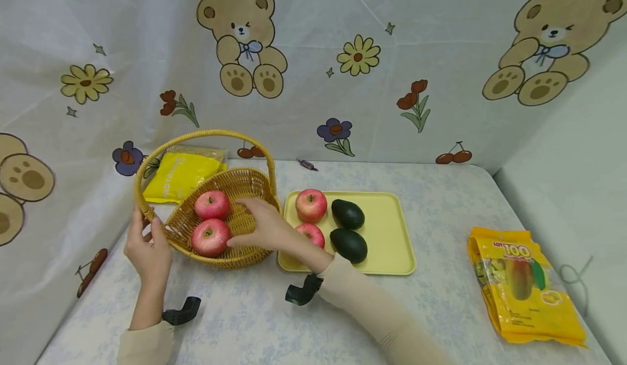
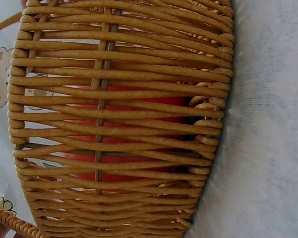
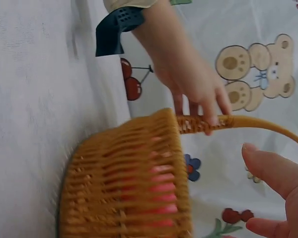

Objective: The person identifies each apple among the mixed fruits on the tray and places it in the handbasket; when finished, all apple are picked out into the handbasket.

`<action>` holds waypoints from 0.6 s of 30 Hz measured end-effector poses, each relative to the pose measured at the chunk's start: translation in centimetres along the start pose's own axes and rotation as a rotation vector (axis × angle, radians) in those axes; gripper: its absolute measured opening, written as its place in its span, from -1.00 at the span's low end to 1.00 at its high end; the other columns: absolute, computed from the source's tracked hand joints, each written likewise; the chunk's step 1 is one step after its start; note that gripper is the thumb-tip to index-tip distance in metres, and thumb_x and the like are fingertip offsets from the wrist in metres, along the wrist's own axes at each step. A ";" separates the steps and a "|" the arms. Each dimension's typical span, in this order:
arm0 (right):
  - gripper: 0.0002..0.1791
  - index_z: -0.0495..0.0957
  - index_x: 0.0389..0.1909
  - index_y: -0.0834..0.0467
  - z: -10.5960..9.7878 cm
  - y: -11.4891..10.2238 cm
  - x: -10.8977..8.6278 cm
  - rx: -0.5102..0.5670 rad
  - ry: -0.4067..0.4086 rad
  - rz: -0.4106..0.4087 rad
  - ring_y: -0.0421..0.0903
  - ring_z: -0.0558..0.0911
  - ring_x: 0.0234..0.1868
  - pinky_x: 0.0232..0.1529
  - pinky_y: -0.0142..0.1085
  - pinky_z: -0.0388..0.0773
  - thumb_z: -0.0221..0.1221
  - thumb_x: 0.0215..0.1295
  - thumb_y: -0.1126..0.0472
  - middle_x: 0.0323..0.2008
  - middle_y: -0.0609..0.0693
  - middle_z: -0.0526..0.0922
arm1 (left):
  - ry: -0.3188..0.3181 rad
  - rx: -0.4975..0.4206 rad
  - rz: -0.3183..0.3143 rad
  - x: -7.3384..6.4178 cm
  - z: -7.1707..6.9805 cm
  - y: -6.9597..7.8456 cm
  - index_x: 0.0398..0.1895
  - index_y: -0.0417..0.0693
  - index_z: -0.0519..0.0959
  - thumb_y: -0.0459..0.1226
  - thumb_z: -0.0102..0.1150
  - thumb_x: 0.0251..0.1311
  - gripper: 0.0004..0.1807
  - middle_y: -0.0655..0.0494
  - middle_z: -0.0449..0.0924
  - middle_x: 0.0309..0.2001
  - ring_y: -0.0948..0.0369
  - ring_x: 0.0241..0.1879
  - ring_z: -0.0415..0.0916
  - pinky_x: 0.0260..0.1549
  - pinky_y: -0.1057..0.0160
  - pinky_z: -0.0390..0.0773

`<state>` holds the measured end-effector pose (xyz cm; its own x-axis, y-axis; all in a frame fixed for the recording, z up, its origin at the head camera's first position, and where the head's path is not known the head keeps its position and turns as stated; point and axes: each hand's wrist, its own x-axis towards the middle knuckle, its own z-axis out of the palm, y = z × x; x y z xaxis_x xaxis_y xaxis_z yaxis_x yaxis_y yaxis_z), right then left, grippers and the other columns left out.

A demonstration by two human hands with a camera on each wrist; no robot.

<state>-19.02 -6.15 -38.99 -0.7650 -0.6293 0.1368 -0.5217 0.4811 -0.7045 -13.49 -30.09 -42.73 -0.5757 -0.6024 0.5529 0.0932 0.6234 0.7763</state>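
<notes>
Two smooth, round, pinkish-red apples sit in the left of a golden, woven-wicker basket on the blue-mottled tabletop. The left hand has its grip round the left foot of the slender, arched handle; the right hand, grip released, spreads above the basket. Tugging the handle sideways could tip it, spilling fruit toward the yellow, rectangular tray.

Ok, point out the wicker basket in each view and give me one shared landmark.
Head: wicker basket left of centre.
Left wrist: it fills the left and middle of the picture, seen close.
Right wrist: lower part, left of centre, cut off by the bottom edge.
Shared landmark: the bear-print cloth, visible in all three.
</notes>
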 end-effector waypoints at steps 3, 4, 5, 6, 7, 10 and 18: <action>-0.06 0.27 0.41 0.03 -1.8 0.5 -1.4 0.041 0.037 0.015 -0.06 0.48 0.21 0.17 -0.24 0.46 0.44 0.01 -0.13 0.30 -0.02 0.42 | 0.000 0.011 -0.006 0.1 0.0 0.0 0.39 0.26 0.37 -0.27 0.00 0.41 -0.50 0.03 0.60 0.13 0.60 -0.04 0.36 -0.20 0.63 0.37; -0.05 0.26 0.42 0.02 -2.3 0.7 -1.9 0.054 0.045 0.023 -0.06 0.48 0.23 0.18 -0.22 0.46 0.44 0.01 -0.13 0.31 -0.01 0.42 | 0.001 0.012 -0.007 0.1 0.0 0.0 0.39 0.26 0.37 -0.27 0.00 0.41 -0.50 0.03 0.60 0.13 0.59 -0.04 0.36 -0.20 0.63 0.37; -0.05 0.26 0.42 0.02 -2.9 1.0 -2.3 0.074 0.054 0.029 -0.06 0.48 0.24 0.20 -0.20 0.46 0.44 0.01 -0.12 0.31 0.00 0.42 | 0.000 0.014 -0.008 0.1 0.0 0.0 0.39 0.26 0.37 -0.27 0.00 0.41 -0.49 0.03 0.60 0.13 0.59 -0.04 0.36 -0.19 0.63 0.37; -0.05 0.26 0.42 0.04 -3.4 1.3 -2.7 0.095 0.067 0.036 -0.05 0.47 0.24 0.21 -0.16 0.45 0.45 0.00 -0.10 0.32 0.00 0.42 | -0.001 0.015 -0.007 0.1 0.0 0.1 0.39 0.27 0.37 -0.27 0.00 0.41 -0.49 0.02 0.60 0.14 0.59 -0.04 0.36 -0.19 0.64 0.37; -0.04 0.26 0.42 0.06 -4.0 1.6 -3.1 0.110 0.080 0.041 -0.05 0.47 0.26 0.23 -0.14 0.45 0.46 0.01 -0.08 0.33 0.00 0.41 | -0.001 0.013 -0.005 0.1 0.0 0.1 0.39 0.26 0.37 -0.27 0.00 0.41 -0.49 0.02 0.60 0.14 0.59 -0.04 0.36 -0.19 0.64 0.37; -0.05 0.25 0.42 0.11 -5.5 2.9 -4.0 0.162 0.126 0.045 -0.02 0.46 0.28 0.24 -0.10 0.45 0.47 0.01 -0.01 0.34 0.03 0.41 | -0.001 0.006 0.002 0.1 -0.1 0.2 0.39 0.28 0.36 -0.27 -0.01 0.42 -0.49 0.01 0.60 0.13 0.60 -0.04 0.35 -0.19 0.65 0.37; -0.08 0.25 0.41 0.14 -8.6 6.5 -5.5 0.164 0.267 0.101 0.10 0.44 0.31 0.26 0.02 0.41 0.47 0.03 0.07 0.35 0.09 0.39 | -0.008 0.005 -0.009 0.1 0.0 0.0 0.41 0.30 0.34 -0.26 -0.01 0.42 -0.48 0.01 0.60 0.14 0.57 -0.03 0.36 -0.19 0.63 0.38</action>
<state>-21.46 5.75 -38.34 -0.8934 -0.3902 0.2229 -0.3866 0.4144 -0.8239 -13.53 -30.12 -42.69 -0.5828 -0.6040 0.5437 0.0836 0.6209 0.7794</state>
